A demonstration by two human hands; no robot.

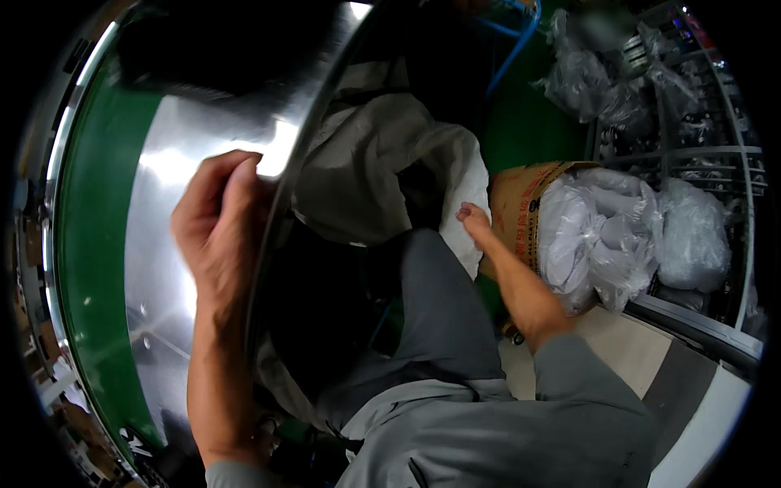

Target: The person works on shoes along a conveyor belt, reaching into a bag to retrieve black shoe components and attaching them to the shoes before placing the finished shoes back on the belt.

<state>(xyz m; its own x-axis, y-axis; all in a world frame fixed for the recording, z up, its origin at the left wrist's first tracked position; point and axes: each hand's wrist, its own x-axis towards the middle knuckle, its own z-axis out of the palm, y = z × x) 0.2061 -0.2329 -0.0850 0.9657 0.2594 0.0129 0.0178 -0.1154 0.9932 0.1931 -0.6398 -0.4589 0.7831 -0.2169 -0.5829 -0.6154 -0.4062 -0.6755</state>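
My left hand [218, 220] is closed above the edge of a shiny metal tabletop [167, 138]. Its fingers curl toward the thumb, and whatever they might hold is hidden. Lower and to the right, my right hand [474, 220] pinches the rim of a large whitish sack [366, 159]. The sack gapes beside the table, above my leg, and its inside is dark.
Right of the sack stands a brown paper bag or carton [517, 203] with clear plastic bags of white pieces [598, 232] beside it. Metal shelving [708, 150] holds more clear bags. A blue hose [521, 45] loops over the green floor. Something black [228, 49] covers the table's far end.
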